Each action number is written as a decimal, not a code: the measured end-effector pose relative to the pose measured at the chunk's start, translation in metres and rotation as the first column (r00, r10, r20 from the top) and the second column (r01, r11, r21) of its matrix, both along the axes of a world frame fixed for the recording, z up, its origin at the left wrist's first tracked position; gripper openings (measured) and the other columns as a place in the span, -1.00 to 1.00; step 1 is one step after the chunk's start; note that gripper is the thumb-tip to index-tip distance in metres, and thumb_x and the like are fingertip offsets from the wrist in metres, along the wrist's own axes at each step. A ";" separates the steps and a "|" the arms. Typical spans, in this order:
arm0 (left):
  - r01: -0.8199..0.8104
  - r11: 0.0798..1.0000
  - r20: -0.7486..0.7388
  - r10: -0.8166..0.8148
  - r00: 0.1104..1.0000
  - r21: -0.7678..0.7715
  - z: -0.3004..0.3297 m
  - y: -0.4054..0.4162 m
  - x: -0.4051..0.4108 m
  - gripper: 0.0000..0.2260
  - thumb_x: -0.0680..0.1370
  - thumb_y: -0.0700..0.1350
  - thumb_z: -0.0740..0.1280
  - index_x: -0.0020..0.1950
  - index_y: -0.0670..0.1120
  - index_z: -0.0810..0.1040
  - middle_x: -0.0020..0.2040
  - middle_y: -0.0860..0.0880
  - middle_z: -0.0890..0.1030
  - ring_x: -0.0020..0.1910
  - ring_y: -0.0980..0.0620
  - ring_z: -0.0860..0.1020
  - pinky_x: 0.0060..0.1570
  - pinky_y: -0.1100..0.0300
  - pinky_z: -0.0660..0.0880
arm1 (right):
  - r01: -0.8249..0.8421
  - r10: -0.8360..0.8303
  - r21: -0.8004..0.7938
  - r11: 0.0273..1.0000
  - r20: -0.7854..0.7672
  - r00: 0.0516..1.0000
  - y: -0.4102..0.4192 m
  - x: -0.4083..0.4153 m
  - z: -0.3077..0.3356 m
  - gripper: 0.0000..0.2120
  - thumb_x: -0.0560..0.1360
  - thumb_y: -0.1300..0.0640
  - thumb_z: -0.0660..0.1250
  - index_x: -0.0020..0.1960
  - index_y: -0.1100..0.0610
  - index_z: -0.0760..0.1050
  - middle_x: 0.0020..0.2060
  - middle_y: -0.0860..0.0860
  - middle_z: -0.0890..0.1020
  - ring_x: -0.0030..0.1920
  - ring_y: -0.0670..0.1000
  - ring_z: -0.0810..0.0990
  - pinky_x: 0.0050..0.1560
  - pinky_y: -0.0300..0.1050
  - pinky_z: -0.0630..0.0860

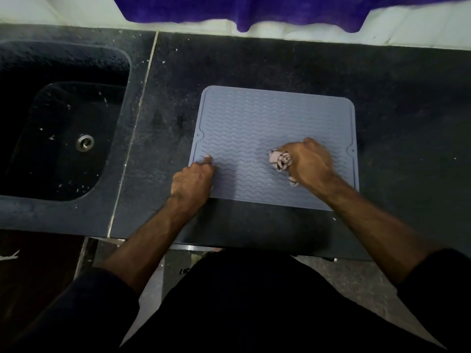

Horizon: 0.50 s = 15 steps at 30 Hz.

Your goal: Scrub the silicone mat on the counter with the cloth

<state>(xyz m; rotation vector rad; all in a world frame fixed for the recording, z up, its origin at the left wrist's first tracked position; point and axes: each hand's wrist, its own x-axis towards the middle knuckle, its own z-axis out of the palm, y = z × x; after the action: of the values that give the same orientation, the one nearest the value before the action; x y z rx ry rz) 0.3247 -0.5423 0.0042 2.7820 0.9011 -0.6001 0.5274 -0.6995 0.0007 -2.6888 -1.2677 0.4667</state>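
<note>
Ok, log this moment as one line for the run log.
step: scrubbing | right hand: grips bunched cloth on silicone mat | left hand: presses mat's near-left corner | mat: flat on counter
</note>
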 end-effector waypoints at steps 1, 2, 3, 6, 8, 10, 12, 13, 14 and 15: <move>-0.002 1.000 0.000 0.002 1.000 0.013 0.001 -0.001 0.001 -0.54 0.57 -0.08 0.30 0.46 -0.02 0.30 0.51 -0.03 0.25 0.29 -0.14 0.46 0.16 -0.06 0.47 | 0.010 -0.010 -0.004 1.000 0.004 1.000 -0.001 0.004 0.001 -0.70 0.42 0.15 0.46 0.15 0.04 0.62 -0.06 0.14 0.65 -0.01 0.13 0.55 -0.12 -0.09 0.46; -0.006 1.000 -0.004 0.006 1.000 0.031 0.002 -0.003 0.003 -0.54 0.57 -0.09 0.30 0.46 -0.02 0.31 0.50 -0.03 0.27 0.28 -0.14 0.47 0.15 -0.06 0.47 | 0.017 -0.017 -0.001 1.000 0.002 1.000 0.001 0.006 0.001 -0.74 0.42 0.14 0.46 0.11 0.05 0.63 -0.08 0.13 0.66 -0.03 0.13 0.57 -0.14 -0.10 0.47; -0.010 0.999 -0.014 0.010 1.000 0.048 0.004 -0.005 0.005 -0.55 0.57 -0.10 0.30 0.45 -0.03 0.31 0.48 -0.04 0.31 0.27 -0.13 0.49 0.16 -0.06 0.45 | 0.024 -0.024 0.009 1.000 -0.011 1.000 0.005 0.007 0.002 -0.79 0.43 0.13 0.45 0.07 0.05 0.63 -0.09 0.12 0.66 -0.05 0.12 0.58 -0.15 -0.11 0.47; -0.008 0.997 0.003 0.008 1.000 0.083 0.005 -0.011 0.014 -0.56 0.55 -0.03 0.32 0.41 -0.05 0.36 0.41 -0.06 0.40 0.32 -0.10 0.44 0.34 -0.16 0.28 | 0.009 -0.005 0.082 0.997 -0.053 0.999 0.019 -0.001 0.000 -0.79 0.43 0.16 0.42 0.06 0.02 0.61 -0.08 0.11 0.62 -0.04 0.13 0.57 -0.17 -0.12 0.45; 0.004 0.997 0.058 -0.008 0.998 0.072 0.005 -0.014 0.023 -0.48 0.53 0.03 0.34 0.44 -0.05 0.29 0.45 -0.08 0.33 0.41 -0.12 0.33 0.40 -0.19 0.18 | -0.015 0.021 0.115 0.993 -0.056 0.998 0.028 -0.010 -0.005 -0.76 0.42 0.16 0.41 0.08 -0.01 0.59 -0.07 0.10 0.60 -0.01 0.12 0.54 -0.18 -0.14 0.37; 0.044 0.999 0.100 -0.043 0.994 -0.002 0.003 -0.023 0.037 -0.32 0.50 0.05 0.37 0.53 -0.04 0.13 0.54 -0.09 0.14 0.49 -0.15 0.17 0.44 -0.16 0.12 | -0.024 0.029 0.105 0.994 -0.046 0.999 0.032 -0.016 -0.009 -0.75 0.42 0.14 0.41 0.09 -0.03 0.59 -0.06 0.09 0.61 0.01 0.12 0.54 -0.18 -0.14 0.36; 0.069 0.994 0.085 -0.062 0.994 -0.084 0.001 -0.035 0.048 -0.21 0.49 0.08 0.39 0.57 0.00 0.00 0.58 -0.08 0.02 0.52 -0.17 0.08 0.46 -0.16 0.10 | -0.006 0.012 0.099 0.995 -0.061 0.998 0.032 -0.016 -0.012 -0.74 0.41 0.11 0.43 0.09 -0.03 0.58 -0.05 0.08 0.62 0.02 0.12 0.54 -0.15 -0.12 0.42; 0.069 0.992 0.049 -0.064 0.997 -0.107 -0.001 -0.040 0.052 -0.19 0.48 0.10 0.39 0.57 0.02 -0.04 0.58 -0.07 -0.02 0.52 -0.19 0.06 0.45 -0.18 0.10 | -0.004 0.011 0.099 0.995 -0.070 0.997 0.030 -0.015 -0.012 -0.73 0.40 0.10 0.43 0.10 -0.04 0.58 -0.05 0.08 0.62 0.02 0.12 0.53 -0.15 -0.11 0.42; 0.067 0.990 0.008 -0.066 0.998 -0.123 -0.004 -0.043 0.054 -0.18 0.48 0.12 0.38 0.57 0.04 -0.06 0.58 -0.07 -0.05 0.52 -0.21 0.03 0.44 -0.22 0.11 | -0.010 0.017 0.095 0.995 -0.070 0.997 0.026 -0.011 -0.012 -0.72 0.40 0.11 0.44 0.11 -0.04 0.58 -0.06 0.08 0.62 0.01 0.12 0.54 -0.16 -0.11 0.41; 0.062 0.989 -0.025 -0.066 0.997 -0.135 -0.006 -0.044 0.054 -0.18 0.49 0.12 0.38 0.57 0.04 -0.07 0.58 -0.07 -0.07 0.52 -0.23 0.01 0.42 -0.25 0.12 | -0.017 0.023 0.088 0.996 -0.063 0.998 0.020 -0.007 -0.010 -0.72 0.41 0.12 0.44 0.11 -0.04 0.59 -0.07 0.09 0.62 0.00 0.12 0.55 -0.17 -0.12 0.39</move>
<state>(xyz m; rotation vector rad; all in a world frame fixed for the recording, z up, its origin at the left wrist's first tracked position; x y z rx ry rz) 0.3788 -0.5865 -0.0019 2.6970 0.7490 -0.6862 0.5199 -0.6798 -0.0093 -2.5705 -1.2686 0.4831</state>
